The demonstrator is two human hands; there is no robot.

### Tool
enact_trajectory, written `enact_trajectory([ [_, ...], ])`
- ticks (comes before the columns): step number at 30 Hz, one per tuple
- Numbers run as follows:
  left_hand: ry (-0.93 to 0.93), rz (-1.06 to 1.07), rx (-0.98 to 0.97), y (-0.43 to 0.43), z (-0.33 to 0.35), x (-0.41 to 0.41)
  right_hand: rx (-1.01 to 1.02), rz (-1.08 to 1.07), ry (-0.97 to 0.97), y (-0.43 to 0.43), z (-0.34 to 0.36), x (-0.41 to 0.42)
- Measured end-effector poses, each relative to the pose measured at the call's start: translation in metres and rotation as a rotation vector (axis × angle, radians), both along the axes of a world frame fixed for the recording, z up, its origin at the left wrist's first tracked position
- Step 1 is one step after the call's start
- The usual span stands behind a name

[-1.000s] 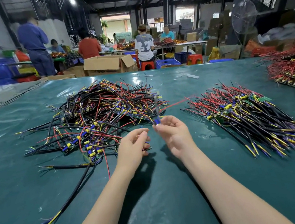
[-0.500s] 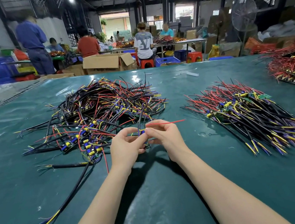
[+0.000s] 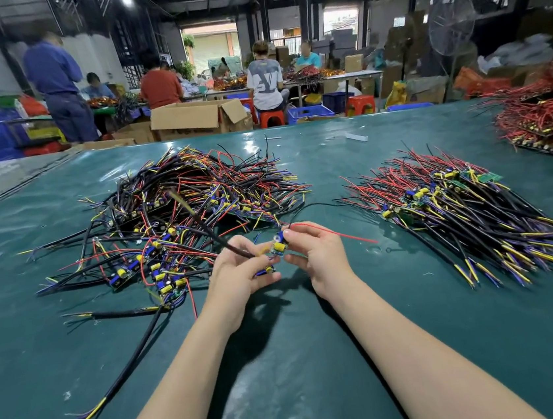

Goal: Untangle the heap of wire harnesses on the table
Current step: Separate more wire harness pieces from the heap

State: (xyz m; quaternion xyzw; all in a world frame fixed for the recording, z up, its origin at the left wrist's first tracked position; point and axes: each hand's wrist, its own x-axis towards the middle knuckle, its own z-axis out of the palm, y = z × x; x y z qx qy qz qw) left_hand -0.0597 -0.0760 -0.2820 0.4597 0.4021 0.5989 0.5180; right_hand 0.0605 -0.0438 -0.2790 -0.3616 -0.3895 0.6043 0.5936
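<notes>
On the left of the worktop (image 3: 288, 387), the tangled heap (image 3: 192, 212) lay large, so most untangling remained. Before it, the left hand (image 3: 238, 277) gripped one harness (image 3: 278, 245) by its black cable (image 3: 214, 235). The right hand (image 3: 320, 256) pinched its small board. Farther right lay a straightened pile (image 3: 468, 211). Fingers hid how the held wires crossed.

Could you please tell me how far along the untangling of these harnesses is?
Done: a straightened pile of red, black and yellow harnesses at right. In hand: left hand and right hand grip one blue-and-yellow harness. Left: the tangled multicoloured wire heap.
</notes>
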Motion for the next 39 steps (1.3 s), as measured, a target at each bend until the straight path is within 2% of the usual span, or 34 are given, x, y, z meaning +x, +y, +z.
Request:
enact_trajectory([
  [4,0.080,-0.159,0.048,-0.001,-0.005,-0.008,-0.045,0.017,0.059,0.002,0.002,0.006],
  [8,-0.046,-0.249,0.004,0.002,-0.001,-0.020,-0.016,0.042,0.047,0.001,0.001,0.005],
  [14,-0.181,-0.137,-0.235,0.007,0.003,-0.026,0.081,0.097,-0.071,-0.001,0.000,0.001],
  [16,-0.070,-0.098,-0.235,0.007,0.002,-0.024,0.089,0.137,-0.123,-0.002,-0.001,0.000],
  [21,0.232,-0.023,-0.091,0.008,-0.006,-0.010,0.128,0.162,-0.220,-0.001,-0.004,0.000],
  [24,0.339,-0.073,-0.014,0.005,-0.005,-0.006,0.160,0.139,-0.269,0.000,-0.005,0.001],
  [28,0.288,-0.101,-0.058,0.000,-0.004,-0.006,0.185,0.136,-0.270,0.002,-0.005,0.006],
  [33,0.106,-0.155,-0.194,0.003,-0.001,0.001,0.165,0.081,-0.222,0.005,-0.006,0.010],
  [39,0.144,-0.055,-0.319,0.008,0.000,0.007,0.155,0.208,-0.228,0.006,-0.008,0.009],
])
